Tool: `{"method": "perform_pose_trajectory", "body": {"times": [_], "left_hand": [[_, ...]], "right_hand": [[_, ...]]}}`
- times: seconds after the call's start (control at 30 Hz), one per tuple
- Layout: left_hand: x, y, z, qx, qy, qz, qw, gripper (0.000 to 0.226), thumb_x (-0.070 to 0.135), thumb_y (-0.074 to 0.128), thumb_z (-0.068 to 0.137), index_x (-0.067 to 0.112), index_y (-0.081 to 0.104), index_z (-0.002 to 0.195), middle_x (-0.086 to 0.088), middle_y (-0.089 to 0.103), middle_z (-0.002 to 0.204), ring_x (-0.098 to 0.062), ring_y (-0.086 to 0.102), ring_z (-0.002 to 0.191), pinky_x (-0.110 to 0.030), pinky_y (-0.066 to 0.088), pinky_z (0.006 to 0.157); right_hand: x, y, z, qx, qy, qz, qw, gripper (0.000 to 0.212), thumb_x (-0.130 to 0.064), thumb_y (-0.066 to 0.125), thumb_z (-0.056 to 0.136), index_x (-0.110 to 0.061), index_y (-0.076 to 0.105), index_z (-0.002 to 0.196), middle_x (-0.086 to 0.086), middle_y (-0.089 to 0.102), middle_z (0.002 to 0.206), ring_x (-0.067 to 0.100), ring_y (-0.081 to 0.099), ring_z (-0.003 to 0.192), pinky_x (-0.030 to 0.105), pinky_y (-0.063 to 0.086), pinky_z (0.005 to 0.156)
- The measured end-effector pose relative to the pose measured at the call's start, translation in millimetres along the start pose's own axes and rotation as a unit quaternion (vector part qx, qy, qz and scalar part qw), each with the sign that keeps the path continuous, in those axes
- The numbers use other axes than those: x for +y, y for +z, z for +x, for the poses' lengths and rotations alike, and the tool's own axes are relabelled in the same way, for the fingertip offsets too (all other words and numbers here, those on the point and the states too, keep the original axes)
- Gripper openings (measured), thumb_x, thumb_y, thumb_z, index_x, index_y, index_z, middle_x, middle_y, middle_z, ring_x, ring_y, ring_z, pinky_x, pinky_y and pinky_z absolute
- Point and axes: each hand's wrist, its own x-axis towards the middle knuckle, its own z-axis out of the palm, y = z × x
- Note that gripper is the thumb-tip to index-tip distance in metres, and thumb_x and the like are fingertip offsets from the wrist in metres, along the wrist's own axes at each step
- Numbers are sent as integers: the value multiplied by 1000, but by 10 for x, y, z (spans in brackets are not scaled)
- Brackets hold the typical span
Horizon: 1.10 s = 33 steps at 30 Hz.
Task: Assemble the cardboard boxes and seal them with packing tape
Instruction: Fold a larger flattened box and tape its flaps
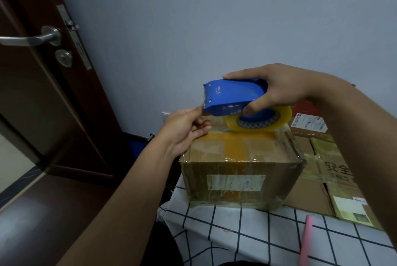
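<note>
Blue tape dispenser [232, 98] with its yellowish roll [261, 120] hovers over the taped cardboard box [238, 167] on the checked surface [247, 235], right hand [277, 91] curled around it. Left hand [184, 130] pinches the tape end at the blade.

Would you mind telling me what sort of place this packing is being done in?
Probably a room in a home or small office, not a warehouse: a wooden door with a lever handle, a plain painted wall, and a table under a checked tablecloth.
</note>
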Motion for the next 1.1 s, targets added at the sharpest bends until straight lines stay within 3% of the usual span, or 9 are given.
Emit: {"method": "perform_pose_trajectory", "body": {"times": [0.13, 0.3, 0.53, 0.67, 0.77, 0.9, 1.1], "left_hand": [[30, -10, 23, 6, 28, 27, 999, 23, 0, 51, 96, 6, 59, 76, -11, 58, 79, -17, 62, 80, -35, 57, 85], [129, 3, 64, 24, 51, 82, 995, 25, 4, 54, 96, 10, 55, 72, -12, 67, 97, -18, 66, 96, -41, 57, 87], [-29, 59, 116, 32, 93, 141, 985, 18, 14, 57, 97, 11, 62, 81, -6, 68, 88, -13, 67, 88, -36, 57, 85], [-37, -23, 94, 16, 92, 114, 989, 22, 6, 55, 96, 9, 60, 75, -6, 67, 79, -17, 67, 87, -34, 57, 84], [36, -93, 74, 10, 99, 119, 988, 24, 7, 60, 94, 7, 59, 70, -6, 62, 68, -16, 64, 76, -27, 57, 72], [222, -230, 57, 34, 88, 116, 989, 31, 8, 60, 95, 7, 51, 65, -9, 52, 69, -14, 61, 70, -28, 60, 79], [124, -603, 36, 58, 47, 114, 991, 30, 15, 62, 94, 11, 51, 66, -1, 55, 59, -10, 61, 68, -26, 57, 71]], "right_hand": [[-51, -20, 7, -8, 5, -4, 1000, 76, -41, 80, 74, -66, 35, 130, -21, 47, 132, 15, 52, 113, 32, 44, 96], [-184, -189, 11, -21, 16, -16, 1000, 74, -38, 78, 77, -56, 39, 138, -19, 47, 129, 15, 51, 109, 31, 39, 91], [-196, -242, -55, -40, 29, 8, 999, 70, -35, 78, 78, -49, 46, 138, -24, 52, 118, 1, 55, 99, 23, 42, 81], [-70, -122, -35, -55, 39, 26, 997, 70, -33, 78, 80, -49, 45, 139, -19, 52, 125, 6, 56, 104, 24, 42, 85], [6, -80, -6, -61, 48, 53, 996, 69, -30, 78, 80, -52, 46, 137, -15, 53, 129, 13, 57, 110, 29, 43, 91], [28, -76, 34, -58, 48, 70, 995, 70, -29, 78, 81, -55, 45, 136, -13, 53, 129, 12, 57, 109, 29, 44, 92], [-77, -7, 139, -82, 44, 58, 994, 72, -32, 80, 79, -56, 44, 137, -14, 54, 127, 11, 58, 106, 29, 46, 91]]}}
